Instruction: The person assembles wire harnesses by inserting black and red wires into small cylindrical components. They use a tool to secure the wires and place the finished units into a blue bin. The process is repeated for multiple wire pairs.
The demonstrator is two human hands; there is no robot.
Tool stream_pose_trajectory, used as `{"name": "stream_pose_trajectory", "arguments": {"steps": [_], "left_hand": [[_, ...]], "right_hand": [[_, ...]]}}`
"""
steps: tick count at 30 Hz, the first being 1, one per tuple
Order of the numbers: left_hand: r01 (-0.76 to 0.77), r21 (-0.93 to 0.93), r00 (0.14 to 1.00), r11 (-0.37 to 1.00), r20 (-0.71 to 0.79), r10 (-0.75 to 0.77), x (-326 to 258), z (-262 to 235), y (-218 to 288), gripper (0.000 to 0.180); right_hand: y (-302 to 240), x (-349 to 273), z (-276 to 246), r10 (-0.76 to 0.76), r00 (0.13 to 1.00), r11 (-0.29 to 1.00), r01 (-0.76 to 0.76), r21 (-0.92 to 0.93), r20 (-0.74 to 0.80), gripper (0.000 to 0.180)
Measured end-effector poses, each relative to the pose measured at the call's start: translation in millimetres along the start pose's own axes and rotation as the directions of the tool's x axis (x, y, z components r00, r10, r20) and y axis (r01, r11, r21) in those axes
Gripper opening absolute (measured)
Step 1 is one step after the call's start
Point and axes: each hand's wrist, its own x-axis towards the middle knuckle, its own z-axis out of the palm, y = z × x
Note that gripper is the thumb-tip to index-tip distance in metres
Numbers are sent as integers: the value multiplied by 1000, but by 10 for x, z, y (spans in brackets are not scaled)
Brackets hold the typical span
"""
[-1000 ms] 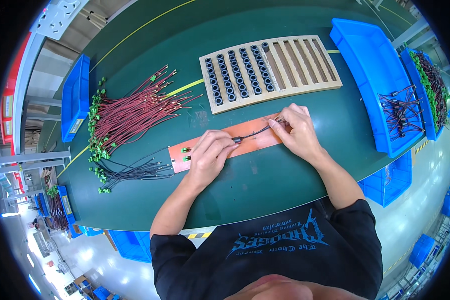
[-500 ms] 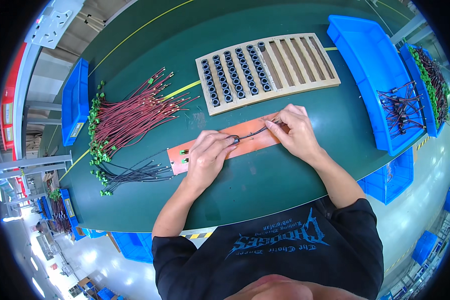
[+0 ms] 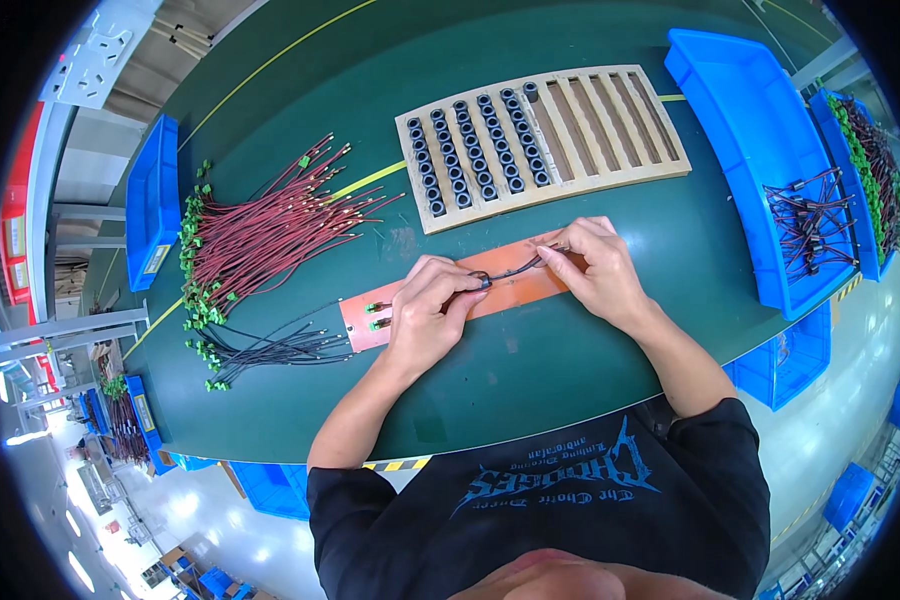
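Over an orange board [image 3: 518, 302] both hands work on one dark piece. My left hand [image 3: 430, 305] pinches a black ring-like part [image 3: 481, 280]. From it a short black wire [image 3: 515, 270] runs to my right hand [image 3: 598, 268], whose thumb and fingers are closed on its other end; the exact tip there is hidden. Two small green connectors [image 3: 380, 324] sit on the board's left end, beside my left hand. Just left of the board lies a bundle of black wires [image 3: 280, 347] with green ends.
Behind the board stands a wooden rack [image 3: 570, 185] with rows of black cylinders [image 3: 485, 150] in its left slots. Red wires [image 3: 265, 235] with green connectors spread at left. A blue bin [image 3: 750, 120] at right holds wired parts [image 3: 810, 225]; another blue bin [image 3: 152, 205] is far left.
The whole view has shifted slightly. My hands keep their grip on the ring-like part and wire, which are a little closer together.
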Motion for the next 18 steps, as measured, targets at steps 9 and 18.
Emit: {"name": "stream_pose_trajectory", "arguments": {"steps": [9,18], "left_hand": [[-19,32,996,999,89,17,90,-58,72,21],[-41,32,999,999,24,40,54,15,6,21]], "right_hand": [[6,18,-11,7,1000,1000,-7,12,-12,11],[32,-23,28,56,998,987,-55,153,-3,17]]}}
